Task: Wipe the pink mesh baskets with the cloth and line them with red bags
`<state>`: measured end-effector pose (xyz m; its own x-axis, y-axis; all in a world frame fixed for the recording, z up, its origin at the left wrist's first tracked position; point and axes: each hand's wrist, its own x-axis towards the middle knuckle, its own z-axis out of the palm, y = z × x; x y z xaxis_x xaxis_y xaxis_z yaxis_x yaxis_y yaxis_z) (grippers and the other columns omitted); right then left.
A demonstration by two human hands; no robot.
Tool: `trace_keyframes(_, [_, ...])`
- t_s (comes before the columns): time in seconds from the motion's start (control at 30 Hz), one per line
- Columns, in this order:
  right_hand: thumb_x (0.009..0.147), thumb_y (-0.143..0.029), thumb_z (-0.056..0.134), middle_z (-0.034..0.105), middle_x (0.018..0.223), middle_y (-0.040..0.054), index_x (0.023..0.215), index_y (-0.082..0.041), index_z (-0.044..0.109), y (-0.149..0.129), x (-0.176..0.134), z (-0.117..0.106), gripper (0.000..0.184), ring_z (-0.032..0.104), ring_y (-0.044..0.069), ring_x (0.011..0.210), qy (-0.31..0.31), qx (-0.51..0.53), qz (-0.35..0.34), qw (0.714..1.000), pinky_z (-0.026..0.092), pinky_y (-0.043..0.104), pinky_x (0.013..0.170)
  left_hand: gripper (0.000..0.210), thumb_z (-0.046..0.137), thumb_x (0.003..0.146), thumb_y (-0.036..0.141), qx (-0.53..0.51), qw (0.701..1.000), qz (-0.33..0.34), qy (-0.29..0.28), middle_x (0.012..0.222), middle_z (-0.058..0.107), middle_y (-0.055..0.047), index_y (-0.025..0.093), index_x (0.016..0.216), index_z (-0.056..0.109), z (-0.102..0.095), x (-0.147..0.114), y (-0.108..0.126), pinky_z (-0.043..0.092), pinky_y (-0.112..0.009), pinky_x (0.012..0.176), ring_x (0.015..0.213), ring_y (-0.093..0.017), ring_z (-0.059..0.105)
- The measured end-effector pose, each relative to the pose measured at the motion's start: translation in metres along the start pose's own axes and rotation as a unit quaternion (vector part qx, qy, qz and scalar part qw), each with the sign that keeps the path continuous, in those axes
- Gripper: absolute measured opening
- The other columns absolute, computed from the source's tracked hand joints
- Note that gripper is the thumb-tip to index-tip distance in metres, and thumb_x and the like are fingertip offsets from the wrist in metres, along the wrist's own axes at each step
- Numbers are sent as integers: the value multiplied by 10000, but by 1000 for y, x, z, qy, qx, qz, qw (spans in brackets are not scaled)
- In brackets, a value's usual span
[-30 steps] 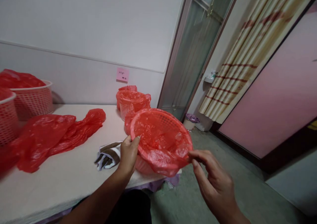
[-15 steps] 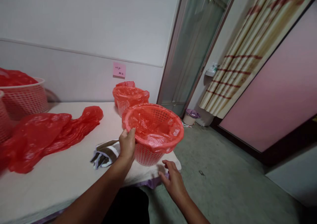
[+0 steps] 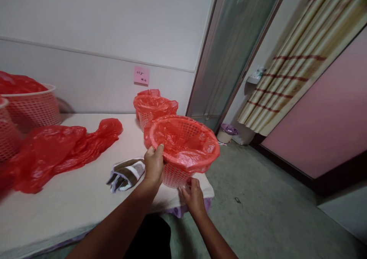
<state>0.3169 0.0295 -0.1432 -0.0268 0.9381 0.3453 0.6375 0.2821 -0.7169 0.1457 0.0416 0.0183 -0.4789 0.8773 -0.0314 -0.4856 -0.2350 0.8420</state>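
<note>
A pink perforated plastic basket [image 3: 175,176], lined with a red plastic bag [image 3: 174,136] folded over its rim, stands tilted toward me near the corner of the padded table. My left hand [image 3: 154,161] is closed around the left side of its rim, over the bag. Low on the basket's near side, my right hand [image 3: 195,196] has its fingers curled at the bottom edge; the fingertips are partly hidden. To the left of my left hand lies a folded striped towel [image 3: 126,174].
Behind stands another bag-lined basket [image 3: 145,117]. Loose red bags [image 3: 69,148] spread over the left of the white-covered table [image 3: 74,201], beside larger baskets [image 3: 36,108]. A pink note [image 3: 141,75] is on the wall. A small bin [image 3: 225,133] stands on the floor.
My right hand has moved in to the basket's lower edge and its fingers have closed there. My left hand keeps its hold on the rim. The view has shifted slightly.
</note>
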Motion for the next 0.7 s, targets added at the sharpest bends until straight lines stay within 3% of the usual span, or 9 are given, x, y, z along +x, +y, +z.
trace_keyframes(0.2, [758,-229,555,597,1042,105,1077,-174,541,14,-9,3,325,618,267,1015,-2,17,-11,1000,531,419,900,437,674,734,546,23,995,-53,-83,742,659,-30,150,907,612,-13,-5,24,477,-285,623,624,-152,607])
trace_keyframes(0.37, [760,-234,520,617,1178,167,1254,-124,498,23,-25,14,506,614,297,1133,-3,23,-9,1000,514,461,972,520,560,769,689,77,988,-100,-92,728,658,-44,172,827,551,-52,-20,21,526,-339,705,671,-177,653])
trace_keyframes(0.5, [778,-231,484,584,1295,187,1348,-117,445,26,-37,26,583,573,310,1229,10,1,2,1000,470,467,1039,558,605,687,735,165,977,-112,-75,690,638,-27,183,744,541,-109,-41,-7,498,-321,596,581,-167,608])
trace_keyframes(0.6, [796,-223,457,592,1295,172,1357,-134,448,30,-45,33,568,572,310,1237,18,-27,0,999,477,460,1035,538,674,641,706,252,962,-89,-57,548,545,14,190,596,530,-170,-62,-25,429,-277,543,520,-137,502])
trace_keyframes(0.7, [821,-217,431,603,1285,159,1337,-147,468,37,-51,37,521,572,302,1236,8,-50,-42,998,477,459,1039,498,680,649,689,314,948,-55,-14,585,539,29,202,620,578,-238,-87,-27,430,-266,584,580,-143,500])
